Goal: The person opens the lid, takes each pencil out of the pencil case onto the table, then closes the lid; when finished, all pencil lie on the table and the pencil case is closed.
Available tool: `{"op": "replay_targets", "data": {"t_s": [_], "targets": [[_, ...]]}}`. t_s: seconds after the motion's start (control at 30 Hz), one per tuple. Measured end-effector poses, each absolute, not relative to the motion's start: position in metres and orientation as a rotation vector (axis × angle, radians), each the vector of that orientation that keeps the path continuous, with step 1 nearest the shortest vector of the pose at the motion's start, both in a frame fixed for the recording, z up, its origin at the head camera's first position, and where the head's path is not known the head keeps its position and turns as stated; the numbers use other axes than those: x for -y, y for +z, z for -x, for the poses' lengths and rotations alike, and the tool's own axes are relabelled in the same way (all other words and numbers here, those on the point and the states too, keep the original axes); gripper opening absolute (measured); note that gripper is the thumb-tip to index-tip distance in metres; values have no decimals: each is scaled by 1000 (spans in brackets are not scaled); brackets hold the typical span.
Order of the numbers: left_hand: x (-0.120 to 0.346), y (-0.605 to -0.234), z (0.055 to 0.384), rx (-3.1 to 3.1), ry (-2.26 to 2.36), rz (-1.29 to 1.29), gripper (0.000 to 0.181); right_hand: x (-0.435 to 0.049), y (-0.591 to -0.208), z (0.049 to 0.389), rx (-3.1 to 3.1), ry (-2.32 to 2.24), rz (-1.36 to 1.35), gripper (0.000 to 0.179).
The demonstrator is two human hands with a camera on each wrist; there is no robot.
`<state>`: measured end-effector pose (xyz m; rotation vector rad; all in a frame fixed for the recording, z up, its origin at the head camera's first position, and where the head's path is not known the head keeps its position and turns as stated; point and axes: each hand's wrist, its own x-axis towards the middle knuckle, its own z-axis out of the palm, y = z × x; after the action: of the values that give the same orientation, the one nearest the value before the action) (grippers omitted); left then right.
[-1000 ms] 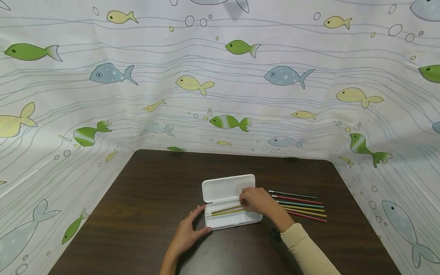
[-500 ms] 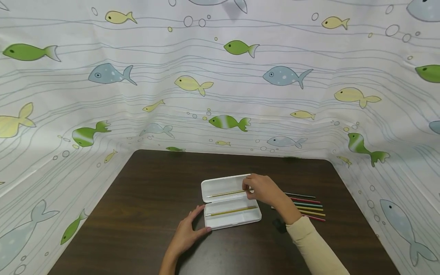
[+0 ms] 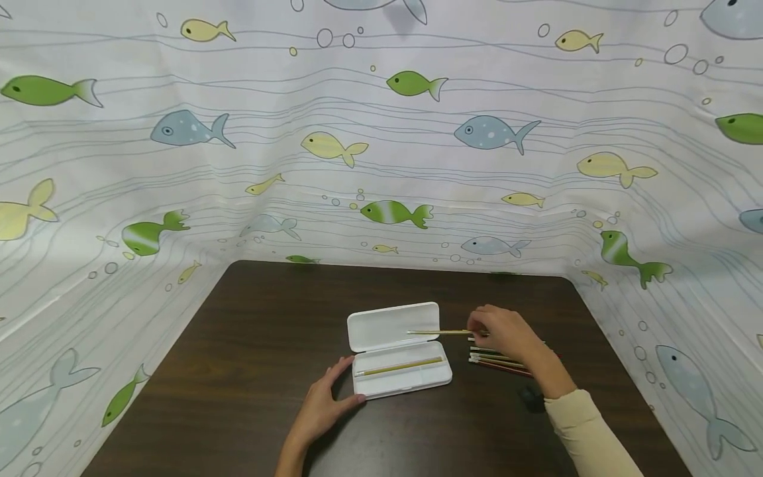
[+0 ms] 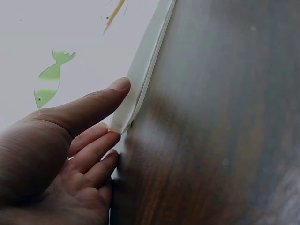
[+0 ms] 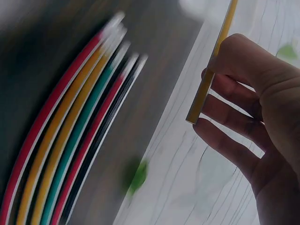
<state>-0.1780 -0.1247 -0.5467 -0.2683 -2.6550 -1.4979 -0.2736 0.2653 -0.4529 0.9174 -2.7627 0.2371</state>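
Note:
A white pencil case (image 3: 405, 387) lies open on the table, its lid (image 3: 387, 324) tipped back. Inside rests a yellow pencil (image 3: 399, 367). My left hand (image 3: 322, 407) holds the case's left end, thumb on the front wall and fingers along the short side; the left wrist view shows this thumb (image 4: 101, 101) against the wall. To the right of the lid, my right hand (image 3: 503, 331) pinches a second yellow pencil (image 3: 438, 332) near one end. In the right wrist view this pencil (image 5: 204, 96) runs between thumb and fingers, its flat end showing.
Right of the case, below my right hand, several pencils (image 5: 70, 117) in red, yellow, green and black lie side by side on the dark wooden table (image 3: 286, 318). A white curtain (image 3: 334, 192) printed with fish surrounds the table at the back and sides.
My right hand has lifted the yellow pencil out of the case and carried it rightward, past the lid, toward the row of pencils. The left hand stays at the case.

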Motion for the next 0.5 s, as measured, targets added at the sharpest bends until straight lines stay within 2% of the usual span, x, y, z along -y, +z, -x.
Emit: {"op": "replay_targets", "data": {"t_s": [0.3, 0.5], "targets": [[124, -544, 179, 2653, -1498, 281, 77, -366, -456, 250, 2910, 211, -638, 20], [122, -546, 179, 2660, -1511, 261, 78, -393, -456, 242, 2911, 200, -623, 18]]}}
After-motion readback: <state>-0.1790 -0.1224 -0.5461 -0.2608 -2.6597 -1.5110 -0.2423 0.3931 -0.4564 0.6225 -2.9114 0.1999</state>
